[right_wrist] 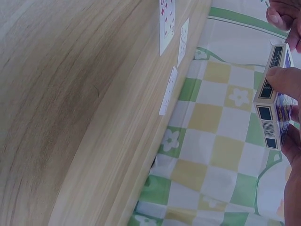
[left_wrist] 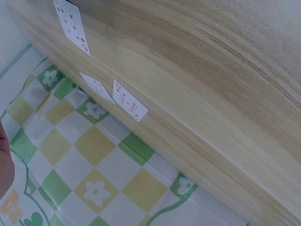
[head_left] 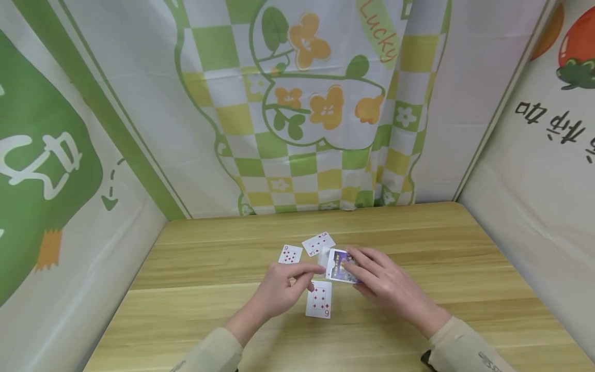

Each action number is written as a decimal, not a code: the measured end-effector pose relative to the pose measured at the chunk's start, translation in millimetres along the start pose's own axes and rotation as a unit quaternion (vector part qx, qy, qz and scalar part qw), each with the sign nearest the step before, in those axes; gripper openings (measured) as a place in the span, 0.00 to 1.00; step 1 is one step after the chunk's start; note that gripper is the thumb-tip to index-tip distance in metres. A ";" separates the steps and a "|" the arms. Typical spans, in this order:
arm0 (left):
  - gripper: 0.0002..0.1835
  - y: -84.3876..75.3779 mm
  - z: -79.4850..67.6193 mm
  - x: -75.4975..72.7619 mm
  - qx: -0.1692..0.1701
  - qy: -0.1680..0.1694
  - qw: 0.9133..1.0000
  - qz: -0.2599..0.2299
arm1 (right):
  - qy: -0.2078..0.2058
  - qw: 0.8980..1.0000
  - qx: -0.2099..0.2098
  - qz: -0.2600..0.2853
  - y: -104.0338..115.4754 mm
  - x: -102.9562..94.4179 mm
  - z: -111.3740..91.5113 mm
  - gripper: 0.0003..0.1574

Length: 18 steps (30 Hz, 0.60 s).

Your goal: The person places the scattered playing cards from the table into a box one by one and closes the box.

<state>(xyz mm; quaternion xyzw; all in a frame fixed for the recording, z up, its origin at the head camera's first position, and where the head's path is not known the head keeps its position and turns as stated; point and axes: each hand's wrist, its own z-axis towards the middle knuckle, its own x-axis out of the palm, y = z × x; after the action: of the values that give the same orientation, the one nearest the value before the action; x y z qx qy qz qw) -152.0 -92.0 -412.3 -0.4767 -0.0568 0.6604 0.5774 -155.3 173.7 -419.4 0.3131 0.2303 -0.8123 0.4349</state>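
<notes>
My right hand (head_left: 383,276) grips a playing card box (head_left: 338,266) above the table, fingers over its purple printed face. In the right wrist view the thumb presses the narrow side of the box (right_wrist: 266,113), whose barcode end faces the camera. My left hand (head_left: 285,287) is at the other end of the box, index finger reaching straight to the pale flap there, the remaining fingers bent below. Under and around the hands lie three face-up diamond cards: one card (head_left: 290,254) at left, a tilted card (head_left: 318,244) behind, and a six of diamonds (head_left: 318,302) in front.
The wooden table (head_left: 200,268) extends to both sides of the cards. Behind it hangs a green and yellow checked cloth (head_left: 307,165). Printed white fabric walls (head_left: 525,170) close in the left and right sides.
</notes>
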 end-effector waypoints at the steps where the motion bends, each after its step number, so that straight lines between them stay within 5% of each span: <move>1: 0.13 0.6 -0.9 -0.1 0.009 -0.004 1.000 0.001 | 0.000 1.000 0.000 0.000 -0.2 -0.1 -0.3 0.32; 5: 0.12 3.2 -2.7 -1.0 0.025 -0.034 0.999 -0.011 | 0.003 1.000 0.001 -0.002 -0.8 -1.3 -1.1 0.33; 8: 0.11 6.0 -3.3 -3.5 0.005 -0.061 0.998 -0.021 | 0.002 1.000 0.001 -0.002 -1.4 -2.0 -1.5 0.33; 13: 0.12 14.6 -3.6 -8.7 -0.106 -0.073 0.992 0.016 | -0.005 1.000 0.000 0.002 -2.3 -2.5 -2.5 0.32; 18: 0.12 30.1 -3.9 -11.3 -0.220 -0.058 0.971 0.068 | 0.001 1.000 0.004 0.001 -2.9 -3.5 -3.7 0.32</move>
<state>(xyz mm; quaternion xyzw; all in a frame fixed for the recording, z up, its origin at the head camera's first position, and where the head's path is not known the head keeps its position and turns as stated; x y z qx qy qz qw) -172.0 -112.9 -426.9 -0.5556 -0.2016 0.6960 0.4078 -155.1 179.6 -419.2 0.3159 0.2267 -0.8126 0.4341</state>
